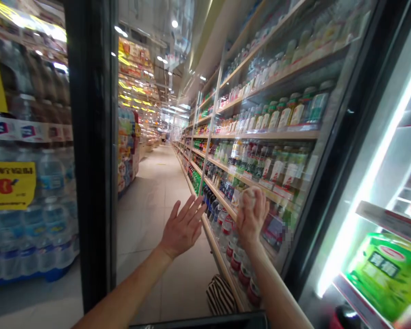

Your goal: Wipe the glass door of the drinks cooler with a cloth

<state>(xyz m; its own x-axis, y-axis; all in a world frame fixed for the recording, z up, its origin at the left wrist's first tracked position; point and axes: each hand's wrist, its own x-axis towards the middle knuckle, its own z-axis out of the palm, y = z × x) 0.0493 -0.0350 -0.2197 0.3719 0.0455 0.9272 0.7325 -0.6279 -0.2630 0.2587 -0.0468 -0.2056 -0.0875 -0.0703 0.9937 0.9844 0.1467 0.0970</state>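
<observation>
A glass door pane in a black frame stands in front of me. My left hand is raised with its fingers stretched out, at or just before the glass; whether the palm touches it I cannot tell. To its right, my right hand has its fingers curled over a crumpled white cloth, up at the pane. The hand covers part of that cloth, and motion blurs it slightly.
Bottle-filled shelves show in the pane, beside a tiled aisle floor. Packed water bottles with yellow price signs stand left. At right, a lit cooler shelf holds a green package. Striped fabric shows low down.
</observation>
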